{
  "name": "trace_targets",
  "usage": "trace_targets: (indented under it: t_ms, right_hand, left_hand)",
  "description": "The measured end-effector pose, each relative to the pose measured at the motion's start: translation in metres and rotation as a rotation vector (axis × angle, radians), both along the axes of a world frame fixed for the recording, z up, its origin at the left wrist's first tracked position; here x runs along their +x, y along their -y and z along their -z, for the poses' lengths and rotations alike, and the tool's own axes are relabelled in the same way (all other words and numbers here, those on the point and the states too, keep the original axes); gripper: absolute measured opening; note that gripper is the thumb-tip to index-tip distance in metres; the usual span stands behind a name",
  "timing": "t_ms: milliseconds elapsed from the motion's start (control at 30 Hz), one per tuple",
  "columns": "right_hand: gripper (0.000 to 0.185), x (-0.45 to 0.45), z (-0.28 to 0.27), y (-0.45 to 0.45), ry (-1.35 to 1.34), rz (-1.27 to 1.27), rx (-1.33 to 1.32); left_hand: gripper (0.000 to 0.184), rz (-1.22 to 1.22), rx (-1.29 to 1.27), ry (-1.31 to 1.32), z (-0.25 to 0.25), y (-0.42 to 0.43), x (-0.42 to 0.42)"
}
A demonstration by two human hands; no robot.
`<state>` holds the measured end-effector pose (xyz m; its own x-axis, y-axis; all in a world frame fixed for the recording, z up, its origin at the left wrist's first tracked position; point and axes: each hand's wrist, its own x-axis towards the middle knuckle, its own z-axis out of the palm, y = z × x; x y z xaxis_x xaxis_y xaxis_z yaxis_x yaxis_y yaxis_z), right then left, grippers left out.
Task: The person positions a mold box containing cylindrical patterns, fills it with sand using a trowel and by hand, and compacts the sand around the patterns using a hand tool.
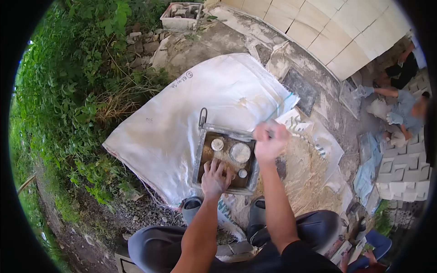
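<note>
A square metal frame [196,170] rests on a white woven sack [168,118] between my feet. Inside it, on a brown surface, are a large round whitish piece [240,153], a smaller round piece [217,144] and a little round piece [242,173]. My left hand [215,178] reaches over the near side of the frame, fingers spread and pointing down at the brown surface. Above the frame's right side, my right hand [271,139] is raised with its fingers curled in. Motion blurs it, and whatever it may hold is hidden.
Loose sandy powder [305,175] lies on sacking to the right. A dark flat slab [299,91] is beyond the sack, and a white tub [181,17] stands at the back. Green plants [91,82] border the left. Another person [403,111] sits at the right near stacked pale blocks [403,168].
</note>
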<state>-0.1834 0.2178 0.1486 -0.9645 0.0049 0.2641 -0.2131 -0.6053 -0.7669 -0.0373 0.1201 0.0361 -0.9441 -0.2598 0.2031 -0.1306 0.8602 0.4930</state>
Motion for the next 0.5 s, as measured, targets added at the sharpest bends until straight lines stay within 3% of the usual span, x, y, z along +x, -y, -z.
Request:
trace_targets:
  t_ms: [33, 100, 167, 233, 267, 300, 367, 433, 500]
  right_hand:
    - [0.052, -0.003, -0.004, 0.009, 0.013, 0.003, -0.001]
    - [0.056, -0.016, -0.014, 0.031, 0.147, -0.045, 0.334]
    - [0.055, -0.011, -0.024, 0.033, 0.129, -0.033, 0.309]
    - [0.050, 0.000, -0.024, 0.027, -0.146, -0.028, 0.101]
    - [0.051, 0.002, -0.015, 0.036, -0.118, -0.028, 0.053]
    - [0.051, 0.002, -0.010, 0.045, -0.106, -0.023, 0.053]
    - [0.054, -0.015, -0.011, 0.062, 0.035, -0.054, 0.390]
    - [0.055, -0.010, -0.027, 0.059, -0.023, -0.045, 0.395]
    - [0.056, 0.008, -0.032, 0.051, -0.119, 0.015, 0.227]
  left_hand:
    - [0.021, 0.003, -0.001, 0.013, -0.001, 0.002, 0.001]
    - [0.021, 0.020, 0.028, 0.025, 0.000, 0.000, 0.001]
    - [0.025, 0.016, 0.015, 0.104, 0.000, -0.001, 0.004]
    - [0.021, -0.003, 0.027, 0.065, -0.003, 0.000, 0.000]
    - [0.019, -0.005, -0.017, -0.002, 0.006, 0.001, 0.000]
    - [0.019, 0.001, -0.017, 0.010, 0.006, 0.001, 0.006]
    - [0.018, -0.002, 0.003, 0.046, 0.006, 0.000, 0.001]
    - [0.016, -0.005, 0.018, 0.059, 0.005, 0.000, 0.001]
    - [0.013, -0.011, 0.018, 0.026, 0.008, 0.001, 0.001]
